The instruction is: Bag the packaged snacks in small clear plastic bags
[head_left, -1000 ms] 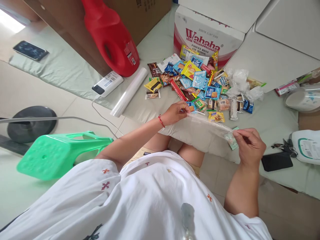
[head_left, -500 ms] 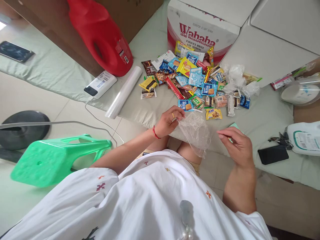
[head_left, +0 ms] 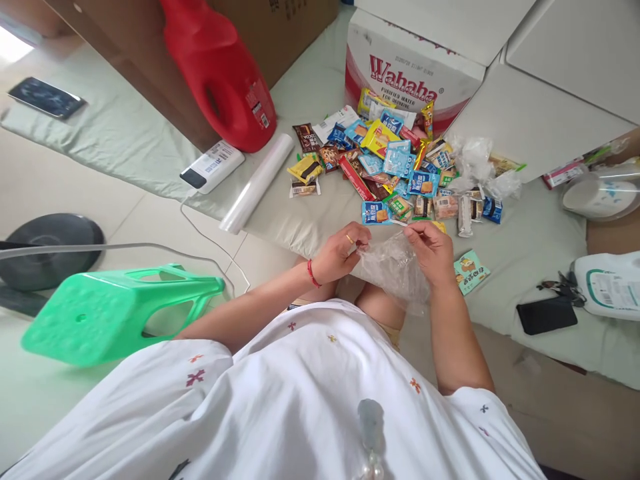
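At frame center, the left hand (head_left: 336, 257) pinches one side of a crumpled, clear plastic bag (head_left: 393, 268) hanging between both hands; rightward, the right hand (head_left: 432, 253) pinches the other. Light, even tension should best spare its thin plastic.

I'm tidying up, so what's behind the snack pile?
Behind the snack pile stands the Wahaha box. The pile covers part of its lower front; that area cannot be seen.
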{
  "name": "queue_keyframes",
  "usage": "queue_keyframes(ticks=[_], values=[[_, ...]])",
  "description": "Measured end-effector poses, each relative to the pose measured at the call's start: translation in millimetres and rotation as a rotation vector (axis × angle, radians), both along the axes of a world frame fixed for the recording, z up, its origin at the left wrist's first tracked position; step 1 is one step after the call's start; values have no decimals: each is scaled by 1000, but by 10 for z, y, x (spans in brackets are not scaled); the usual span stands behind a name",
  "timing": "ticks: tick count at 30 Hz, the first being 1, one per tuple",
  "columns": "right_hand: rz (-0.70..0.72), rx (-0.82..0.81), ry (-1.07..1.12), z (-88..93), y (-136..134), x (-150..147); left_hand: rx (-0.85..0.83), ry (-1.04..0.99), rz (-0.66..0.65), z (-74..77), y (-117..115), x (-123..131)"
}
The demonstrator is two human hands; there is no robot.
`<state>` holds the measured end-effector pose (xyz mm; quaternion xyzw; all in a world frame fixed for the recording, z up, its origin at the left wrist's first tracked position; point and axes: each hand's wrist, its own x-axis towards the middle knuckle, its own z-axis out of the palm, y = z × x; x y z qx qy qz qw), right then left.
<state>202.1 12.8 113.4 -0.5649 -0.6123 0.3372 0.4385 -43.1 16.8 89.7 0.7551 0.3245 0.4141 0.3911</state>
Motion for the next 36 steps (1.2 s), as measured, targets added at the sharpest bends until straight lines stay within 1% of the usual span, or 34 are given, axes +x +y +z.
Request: queue_keyframes(ticks=[2, 3, 5, 7, 9, 11, 12, 14, 16, 17, 18, 19, 21, 22, 23, 24, 26, 28, 30, 32, 34, 36], values=[[-63, 126, -39, 39, -59, 3, 7, 19, 15, -79, 14, -6], [-94, 181, -40, 57, -88, 3, 2, 39, -8, -115, 20, -7], [-157, 257, -15, 90, -140, 1, -10, 94, -94, -170, 31, -5], [-220, 286, 20, 119, -180, 10, -24, 146, -143, -199, 47, -7], [-303, 290, 55, 143, -204, 41, -39, 170, -104, -194, 71, -26], [-397, 278, 98, 160, -213, 93, -91, 125, -61, -158, 97, -63], [-438, 260, 136, 163, -216, 122, -152, 64, -65, -133, 106, -84], [-478, 175, 254, 160, -229, 168, -374, -149, -110, -82, 102, -119], [-459, 15, 401, 146, -269, 192, -670, -405, -155, -53, 65, -132], [-436, -78, 469, 138, -302, 197, -804, -513, -149, -51, 36, -132], [-408, -170, 521, 131, -344, 201, -906, -591, -118, -60, 2, -131], [-375, -260, 557, 126, -392, 208, -971, -633, -68, -78, -35, -135], [-310, -420, 574, 114, -484, 236, -1008, -600, 43, -138, -105, -173], [-281, -487, 559, 101, -515, 258, -1004, -536, 70, -174, -135, -212], [-259, -540, 532, 79, -527, 281, -1005, -450, 64, -210, -158, -261], [-244, -576, 498, 42, -515, 302, -1019, -353, 29, -244, -172, -318], [-239, -590, 415, -79, -410, 324, -1079, -183, -54, -294, -168, -426], [-256, -562, 322, -253, -210, 312, -1139, -104, -67, -319, -122, -493], [-285, -503, 232, -437, 32, 282, -1178, -95, -20, -324, -49, -499], [-316, -402, 121, -588, 247, 264, -1178, -104, 13, -323, 23, -459], [-340, -279, -50, -688, 386, 277, -1113, -109, 73, -326, 74, -396], [-367, -164, -271, -741, 435, 317, -992, -126, 194, -332, 101, -331]])
